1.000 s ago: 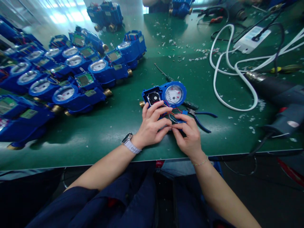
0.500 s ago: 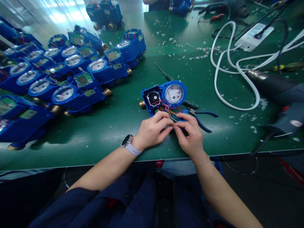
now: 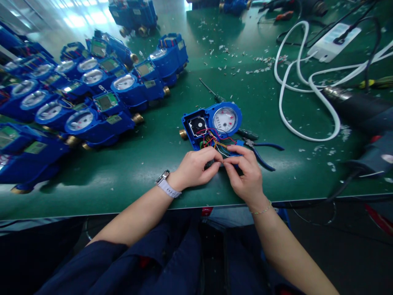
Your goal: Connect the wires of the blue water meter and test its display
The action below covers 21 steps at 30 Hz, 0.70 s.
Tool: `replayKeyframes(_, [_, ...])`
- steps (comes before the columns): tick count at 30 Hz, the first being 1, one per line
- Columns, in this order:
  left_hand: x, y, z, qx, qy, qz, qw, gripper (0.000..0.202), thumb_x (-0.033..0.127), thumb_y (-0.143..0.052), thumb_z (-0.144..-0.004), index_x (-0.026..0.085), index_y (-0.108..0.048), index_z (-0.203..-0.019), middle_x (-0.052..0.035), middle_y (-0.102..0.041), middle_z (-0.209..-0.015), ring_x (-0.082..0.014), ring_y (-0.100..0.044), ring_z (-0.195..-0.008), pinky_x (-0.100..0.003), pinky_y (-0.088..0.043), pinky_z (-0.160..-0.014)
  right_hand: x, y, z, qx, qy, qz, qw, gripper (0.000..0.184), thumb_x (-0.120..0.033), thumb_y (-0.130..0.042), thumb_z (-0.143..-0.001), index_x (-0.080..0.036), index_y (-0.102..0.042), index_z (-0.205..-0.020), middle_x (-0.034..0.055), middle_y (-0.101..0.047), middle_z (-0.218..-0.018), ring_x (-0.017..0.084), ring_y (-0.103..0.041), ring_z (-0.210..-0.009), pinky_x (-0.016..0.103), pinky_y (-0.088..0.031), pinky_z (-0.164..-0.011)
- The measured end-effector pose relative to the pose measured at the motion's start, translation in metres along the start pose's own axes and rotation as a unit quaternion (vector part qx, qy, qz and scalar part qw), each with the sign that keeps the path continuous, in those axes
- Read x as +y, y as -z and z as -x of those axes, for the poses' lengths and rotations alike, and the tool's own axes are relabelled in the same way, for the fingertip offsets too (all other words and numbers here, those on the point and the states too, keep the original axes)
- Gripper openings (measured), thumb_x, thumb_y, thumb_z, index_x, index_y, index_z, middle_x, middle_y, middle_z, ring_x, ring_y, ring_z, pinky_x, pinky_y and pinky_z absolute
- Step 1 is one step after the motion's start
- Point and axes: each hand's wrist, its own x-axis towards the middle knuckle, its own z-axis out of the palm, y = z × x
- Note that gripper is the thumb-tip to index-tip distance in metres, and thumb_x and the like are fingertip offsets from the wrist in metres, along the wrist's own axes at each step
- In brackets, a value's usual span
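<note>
A blue water meter (image 3: 211,116) lies on the green bench with its round dial facing up and its square compartment open. Thin coloured wires (image 3: 215,141) spill from that compartment towards me. Just in front of it, my left hand (image 3: 201,167) and my right hand (image 3: 245,170) meet fingertip to fingertip. Both are closed in a pinch on wire ends; the exact strands are hidden by the fingers. Cutting pliers (image 3: 260,159) with blue handles rest to the right of my right hand, beside the meter. A screwdriver (image 3: 208,87) lies partly behind the meter.
Several similar blue meters (image 3: 124,92) crowd the left side of the bench (image 3: 172,123). At the right are a white power strip (image 3: 331,45), a looped white cable (image 3: 281,106) and a heat gun (image 3: 362,110). Small white scraps are scattered over the back and right.
My left fingers have closed in a little and the left wrist has turned slightly. Both hands stay together at the wires. The view has shifted slightly; the meter lies as before.
</note>
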Motion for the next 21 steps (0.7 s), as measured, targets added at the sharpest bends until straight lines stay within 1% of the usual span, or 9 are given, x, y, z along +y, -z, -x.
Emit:
replayKeyframes(4, [0.0028,0.0018,-0.0023,0.011,0.021,0.042,0.999,0.007,0.014,-0.054,-0.087,0.016,-0.060,-0.084,-0.0011,-0.064,-0.078,-0.0110,-0.059,-0.068,-0.022,-0.045,-0.060,-0.0001,0.0006,-0.0003,0.000,-0.007,-0.001,1.000,0.009,-0.012,-0.057,-0.091,-0.020,-0.062,-0.090,0.0102,-0.062,-0.113,0.026,-0.059,-0.107,0.046,-0.049,-0.091])
replayKeyframes(10, [0.0061,0.0016,-0.0037,0.020,0.049,0.057,0.997,0.007,0.012,-0.057,-0.085,0.016,-0.061,-0.081,0.0005,-0.063,-0.074,-0.0096,-0.056,-0.064,-0.021,-0.043,-0.058,0.0008,0.0011,-0.0001,-0.003,-0.003,-0.004,1.000,0.009,-0.012,-0.057,-0.092,-0.020,-0.061,-0.092,0.0104,-0.062,-0.113,0.026,-0.059,-0.108,0.046,-0.049,-0.091])
replayKeyframes(16, [0.0073,0.0006,-0.0037,0.027,0.046,0.040,0.998,0.008,0.013,-0.059,-0.084,0.016,-0.061,-0.077,0.0014,-0.063,-0.070,-0.0091,-0.057,-0.062,-0.020,-0.044,-0.059,0.0015,0.0002,-0.0014,-0.004,0.017,-0.002,1.000,0.010,-0.009,-0.058,-0.091,-0.019,-0.060,-0.091,0.0115,-0.062,-0.111,0.025,-0.059,-0.107,0.045,-0.050,-0.090])
replayKeyframes(21, [0.0093,-0.0016,-0.0039,0.055,0.034,-0.008,0.998,0.009,0.010,-0.058,-0.079,0.016,-0.062,-0.073,0.0016,-0.065,-0.067,-0.0090,-0.058,-0.059,-0.020,-0.044,-0.057,0.0014,-0.0004,-0.0021,-0.009,0.021,0.011,1.000,0.011,-0.010,-0.057,-0.091,-0.020,-0.060,-0.091,0.0106,-0.062,-0.111,0.026,-0.059,-0.107,0.046,-0.050,-0.089])
